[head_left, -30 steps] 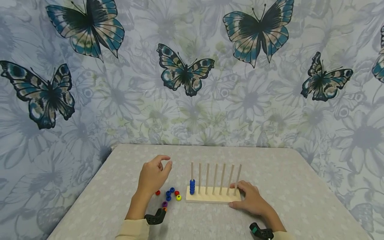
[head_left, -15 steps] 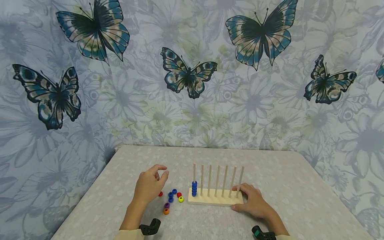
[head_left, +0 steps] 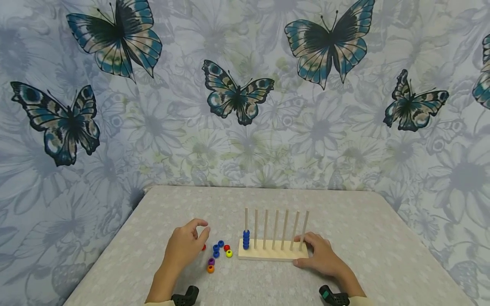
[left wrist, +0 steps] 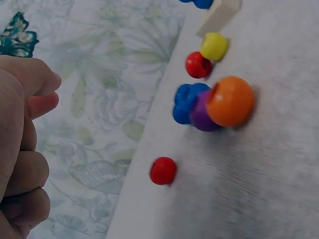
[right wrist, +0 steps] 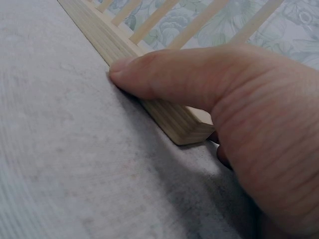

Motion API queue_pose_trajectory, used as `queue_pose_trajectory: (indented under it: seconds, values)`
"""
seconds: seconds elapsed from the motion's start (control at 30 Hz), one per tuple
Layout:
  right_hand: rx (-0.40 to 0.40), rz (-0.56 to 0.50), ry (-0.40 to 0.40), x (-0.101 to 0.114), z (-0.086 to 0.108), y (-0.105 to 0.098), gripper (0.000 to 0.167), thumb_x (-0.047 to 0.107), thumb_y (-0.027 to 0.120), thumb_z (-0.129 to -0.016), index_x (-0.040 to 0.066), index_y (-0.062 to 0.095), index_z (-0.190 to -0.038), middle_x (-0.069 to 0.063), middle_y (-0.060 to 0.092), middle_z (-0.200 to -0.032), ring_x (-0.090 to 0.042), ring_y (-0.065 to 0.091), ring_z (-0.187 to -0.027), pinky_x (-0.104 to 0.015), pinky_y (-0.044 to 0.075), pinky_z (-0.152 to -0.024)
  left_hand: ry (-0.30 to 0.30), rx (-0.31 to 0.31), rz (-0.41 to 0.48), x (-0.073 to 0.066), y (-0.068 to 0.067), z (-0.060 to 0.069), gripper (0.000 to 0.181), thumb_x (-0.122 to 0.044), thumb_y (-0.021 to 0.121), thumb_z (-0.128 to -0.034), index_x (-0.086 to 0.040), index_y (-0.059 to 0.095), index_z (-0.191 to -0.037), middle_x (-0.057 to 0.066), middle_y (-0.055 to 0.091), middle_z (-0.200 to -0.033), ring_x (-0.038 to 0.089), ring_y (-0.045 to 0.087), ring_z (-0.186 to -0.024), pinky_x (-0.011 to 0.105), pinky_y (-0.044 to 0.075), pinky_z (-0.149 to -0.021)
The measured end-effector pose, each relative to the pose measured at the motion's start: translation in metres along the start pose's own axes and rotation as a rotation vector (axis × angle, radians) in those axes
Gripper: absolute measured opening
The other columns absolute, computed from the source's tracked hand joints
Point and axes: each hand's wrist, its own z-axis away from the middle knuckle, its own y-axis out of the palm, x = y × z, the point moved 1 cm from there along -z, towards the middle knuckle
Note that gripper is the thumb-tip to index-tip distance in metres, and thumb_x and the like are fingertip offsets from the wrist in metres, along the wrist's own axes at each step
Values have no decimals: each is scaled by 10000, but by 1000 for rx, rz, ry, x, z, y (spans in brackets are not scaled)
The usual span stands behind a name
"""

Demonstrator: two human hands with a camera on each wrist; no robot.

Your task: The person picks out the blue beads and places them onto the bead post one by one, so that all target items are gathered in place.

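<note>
- Rack (head_left: 265, 254): my right hand (head_left: 320, 254) grips its end, likely for steadiness.
- Beads (head_left: 216, 254): near my left hand (head_left: 183, 246), loosely curled and empty, likely for reach.

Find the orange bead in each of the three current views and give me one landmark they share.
Head: the orange bead is low and left of centre, just below the purple bead.
Left wrist: the orange bead is right of centre, overlapping the purple bead.
Right wrist: not in this picture.
Shared landmark: the wooden base, only a corner of it at the left wrist view's top.
</note>
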Motion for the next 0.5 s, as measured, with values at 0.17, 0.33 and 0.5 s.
queue_pose_trajectory:
  seconds: [0.17,0.33,0.5]
  values:
    - [-6,4,-4,1,-1,1,562,543,854,-709,366,624,-1191,170,601,-1164,-153,531,-1154,-447,307,-936,28,25,28,10,9,2,189,-261,705,-940,-169,721,-1104,-80,437,-520,46,295,-414,223,285,-414]
    - [-5,12,2,0,-1,2,566,549,856,-702,367,627,-1187,176,600,-1157,-158,534,-1160,-455,311,-948,50,82,174,19,19,5,199,-252,715,-940,-195,699,-1129,-86,355,-517,8,226,-435,202,256,-429]
    - [-12,12,4,-1,-2,2,563,557,860,-695,364,631,-1172,183,603,-1151,-155,535,-1164,-464,309,-958,39,140,249,25,21,6,251,-289,716,-941,-206,680,-1175,-87,331,-529,26,233,-446,204,274,-445]
